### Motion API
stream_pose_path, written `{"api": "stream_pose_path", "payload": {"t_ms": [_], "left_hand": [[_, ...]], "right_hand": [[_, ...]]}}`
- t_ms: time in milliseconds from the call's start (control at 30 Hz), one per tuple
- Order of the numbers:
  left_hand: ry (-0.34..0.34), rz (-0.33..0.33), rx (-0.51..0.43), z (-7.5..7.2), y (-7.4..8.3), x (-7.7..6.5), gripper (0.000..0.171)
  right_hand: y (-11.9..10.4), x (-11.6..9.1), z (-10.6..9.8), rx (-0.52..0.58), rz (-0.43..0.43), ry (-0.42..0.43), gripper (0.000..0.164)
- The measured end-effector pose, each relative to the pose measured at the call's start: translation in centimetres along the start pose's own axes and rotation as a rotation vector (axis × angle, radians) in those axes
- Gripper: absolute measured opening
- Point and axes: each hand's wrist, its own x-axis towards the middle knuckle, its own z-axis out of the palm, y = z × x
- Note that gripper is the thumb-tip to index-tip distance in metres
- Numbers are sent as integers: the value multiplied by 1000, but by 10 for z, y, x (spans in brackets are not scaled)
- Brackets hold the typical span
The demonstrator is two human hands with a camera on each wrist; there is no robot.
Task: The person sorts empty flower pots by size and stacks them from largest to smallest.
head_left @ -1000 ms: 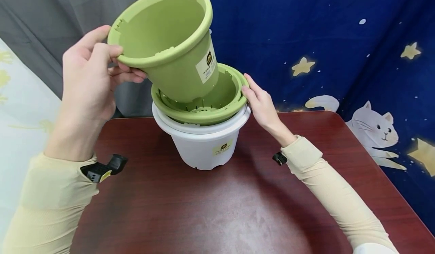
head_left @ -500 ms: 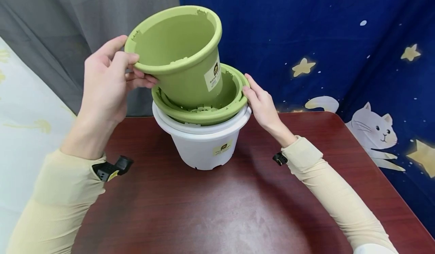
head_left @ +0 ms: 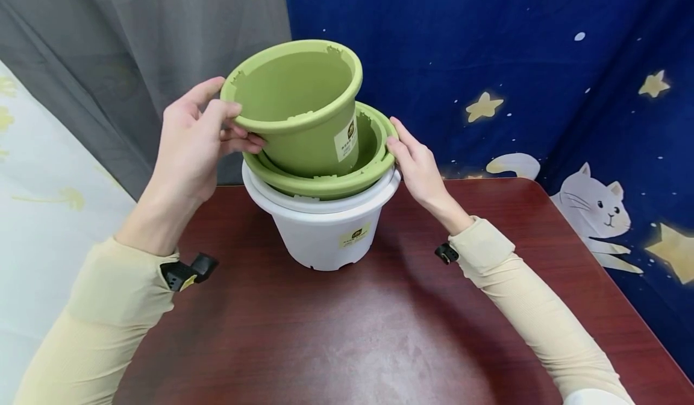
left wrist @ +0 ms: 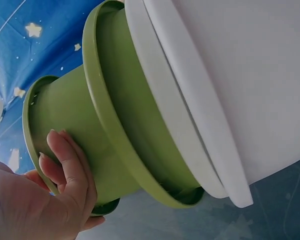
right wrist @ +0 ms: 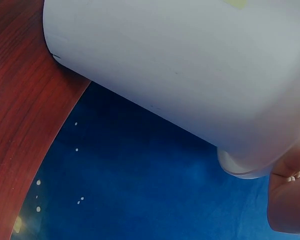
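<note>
My left hand (head_left: 190, 143) pinches the left rim of a green plastic flowerpot (head_left: 303, 149), thumb over the lip and fingers curled beneath it. That pot leans, its base down inside a wider green flowerpot (head_left: 336, 187). The wider one sits in the mouth of white flowerpots (head_left: 309, 236) standing on the table; two white rims (left wrist: 190, 115) show in the left wrist view. With fingertips and thumb, my right hand (head_left: 420, 167) grips the right rim of the lower green pot. In the right wrist view, the white pot's wall (right wrist: 155, 60) hides most of the grip.
The stack stands toward the back of a dark red wooden table (head_left: 347, 332). Behind it hang a grey curtain (head_left: 162, 25) and a blue curtain (head_left: 434, 61) with stars and a cat. A pale patterned cloth (head_left: 49, 182) is at the left.
My left hand has moved right and down with the upper green pot, whose base has sunk deeper into the lower green one. The right hand has stayed in place.
</note>
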Motion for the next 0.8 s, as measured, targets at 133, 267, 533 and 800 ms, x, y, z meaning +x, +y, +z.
{"api": "stream_pose_path", "payload": {"t_ms": [133, 267, 533, 800], "left_hand": [[-2, -16, 7, 0, -2, 0, 29], [-8, -34, 13, 0, -4, 0, 30], [-23, -42, 32, -1, -9, 0, 31], [-50, -50, 15, -5, -14, 3, 34]], "right_hand": [[-1, 0, 0, 9, 1, -3, 53], [0, -1, 0, 6, 12, -3, 53], [0, -1, 1, 2, 16, 1, 54], [0, 0, 1, 2, 6, 2, 53]]}}
